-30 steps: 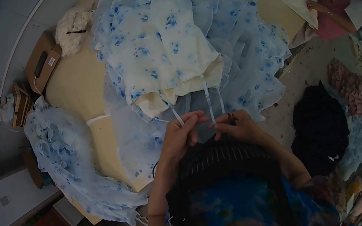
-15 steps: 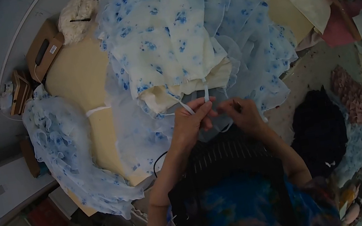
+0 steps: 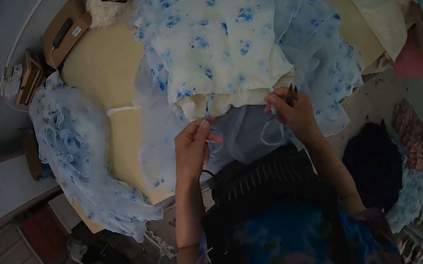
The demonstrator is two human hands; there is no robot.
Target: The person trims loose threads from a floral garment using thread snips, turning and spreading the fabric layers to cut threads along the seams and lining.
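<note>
White-and-blue floral fabric garment [image 3: 223, 35]: head view, spread over the cream tabletop [image 3: 105, 66], its open edge toward the person.
Left hand [image 3: 192, 145]: thumb and fingers pinching a narrow blue-and-white strap [image 3: 210, 105] at that edge.
Right hand [image 3: 295, 115]: fingertips pinched on a narrow pale strap [image 3: 263, 135] looping below, a small dark pointed tool [image 3: 292, 94] tucked inside the grip.
Far left: sheer blue floral ruffled bundle [image 3: 75, 135], near a brown cardboard box [image 3: 66, 28].
</note>
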